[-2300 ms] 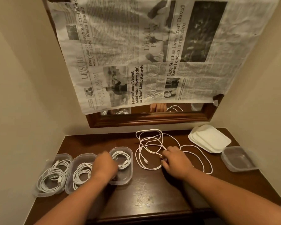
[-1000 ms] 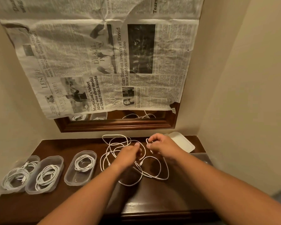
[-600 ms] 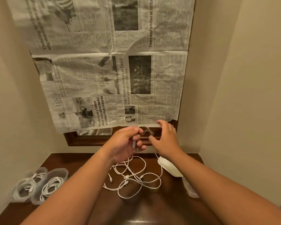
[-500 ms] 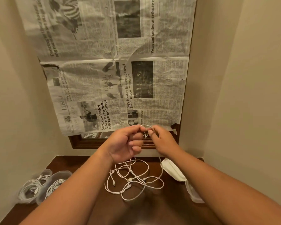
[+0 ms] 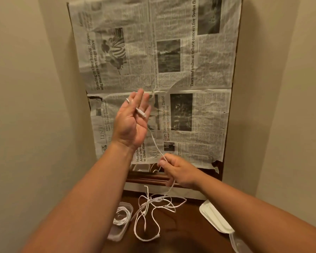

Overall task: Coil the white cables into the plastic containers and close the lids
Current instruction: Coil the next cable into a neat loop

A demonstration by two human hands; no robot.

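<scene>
A white cable [image 5: 154, 143] runs taut between my two raised hands. My left hand [image 5: 132, 121] is held high with the palm towards me and the fingers straight, and the cable's connector end lies across the fingers. Lower and to the right, my right hand [image 5: 179, 172] pinches the cable between thumb and forefinger, with the rest passing through its curled fingers. Below that, the loose remainder [image 5: 153, 209] lies in a tangle on the dark wooden table [image 5: 182, 225]. A clear plastic container [image 5: 119, 232] with a coiled cable inside stands left of the tangle, partly hidden by my left forearm.
A stack of white lids [image 5: 214, 220] lies at the table's right side, with an empty clear container [image 5: 238, 242] at the lower right edge. A newspaper-covered mirror [image 5: 159, 88] with a wooden frame hangs behind. Walls close in on both sides.
My left hand has risen and its fingers have straightened with the cable end across them. My right hand has dropped, sliding down the cable. The view has tilted upwards.
</scene>
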